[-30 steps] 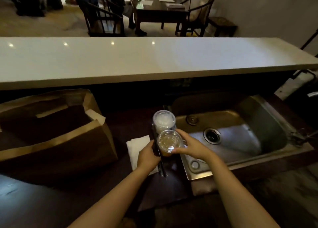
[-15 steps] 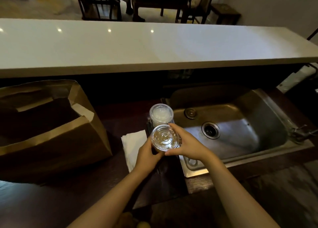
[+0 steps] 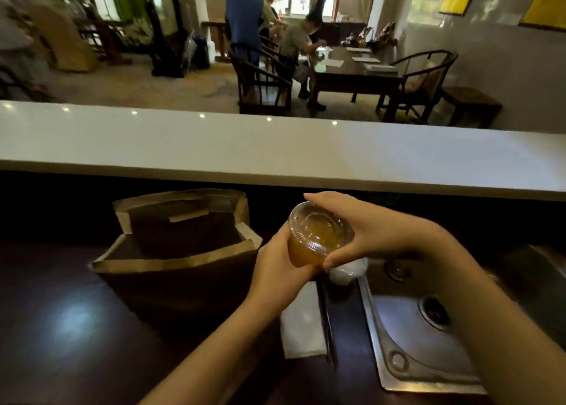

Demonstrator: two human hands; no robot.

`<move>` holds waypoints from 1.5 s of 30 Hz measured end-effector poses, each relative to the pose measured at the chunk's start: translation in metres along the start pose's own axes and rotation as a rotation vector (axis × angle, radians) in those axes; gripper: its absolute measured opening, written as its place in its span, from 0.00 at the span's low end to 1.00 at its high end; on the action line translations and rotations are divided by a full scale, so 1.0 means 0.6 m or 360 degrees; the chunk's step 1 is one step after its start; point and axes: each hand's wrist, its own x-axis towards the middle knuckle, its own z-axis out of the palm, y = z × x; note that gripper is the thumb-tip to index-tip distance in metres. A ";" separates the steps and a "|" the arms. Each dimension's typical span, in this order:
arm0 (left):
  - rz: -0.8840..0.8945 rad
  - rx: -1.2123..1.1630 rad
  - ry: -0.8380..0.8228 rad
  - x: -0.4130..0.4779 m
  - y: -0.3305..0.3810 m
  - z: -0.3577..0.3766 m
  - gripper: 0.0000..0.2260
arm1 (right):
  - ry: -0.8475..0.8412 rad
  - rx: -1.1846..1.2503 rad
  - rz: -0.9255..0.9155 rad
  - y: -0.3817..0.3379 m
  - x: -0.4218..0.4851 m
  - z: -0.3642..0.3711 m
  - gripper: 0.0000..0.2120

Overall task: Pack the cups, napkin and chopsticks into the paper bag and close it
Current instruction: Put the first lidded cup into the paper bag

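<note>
Holding the amber cup between both hands, the fingers of the right hand curl over its clear lid while the left hand wraps its side and base; the cup is in the air, just right of the bag, whose mouth stands open. To do this step well, I would keep the cup level, one hand under the base, carry it over the bag's near rim and lower it straight to the bottom, since the lid may not seal against a tilt. A white cup sits behind the hands, mostly hidden. The napkin lies on the dark worktop, with the chopsticks along its right edge, thin and hard to make out, beside the sink. The bag's inside is dark; what it holds cannot be told.
</note>
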 end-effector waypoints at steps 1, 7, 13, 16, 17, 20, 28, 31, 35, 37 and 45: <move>0.0026 0.0031 0.0013 0.007 0.012 -0.022 0.26 | -0.0028 -0.0036 -0.0049 -0.019 0.014 -0.016 0.49; 0.0030 0.0173 0.0141 0.033 0.057 -0.142 0.26 | -0.0008 -0.0107 -0.0295 -0.111 0.091 -0.078 0.46; 0.0007 0.0536 -0.0128 0.061 0.049 -0.261 0.35 | 0.0104 0.0024 -0.0353 -0.153 0.159 -0.076 0.44; -0.0044 0.0973 -0.0088 0.051 0.002 -0.326 0.31 | 0.0097 0.0031 -0.0338 -0.159 0.189 -0.053 0.44; -0.0058 0.1098 -0.0041 0.044 -0.017 -0.344 0.28 | 0.0086 0.0024 -0.0342 -0.163 0.198 -0.045 0.44; -0.0092 0.1299 -0.0132 0.030 -0.062 -0.375 0.24 | -0.0023 -0.0040 -0.0397 -0.182 0.231 -0.014 0.42; -0.0122 0.1358 -0.0603 0.001 -0.095 -0.421 0.38 | -0.0524 -0.0295 -0.0401 -0.210 0.307 0.075 0.41; -0.0170 0.1224 -0.0736 -0.007 -0.081 -0.433 0.43 | -0.0626 -0.0427 -0.0409 -0.218 0.330 0.108 0.41; -0.0110 0.1283 -0.0832 -0.021 -0.075 -0.434 0.48 | -0.0761 -0.0504 -0.0317 -0.224 0.359 0.170 0.40; -0.0082 0.1337 -0.0836 -0.031 -0.077 -0.435 0.49 | -0.0821 -0.0487 -0.0257 -0.218 0.368 0.201 0.39; -0.0040 0.1552 -0.0769 -0.059 -0.090 -0.439 0.50 | -0.0841 -0.0434 -0.0178 -0.167 0.387 0.289 0.44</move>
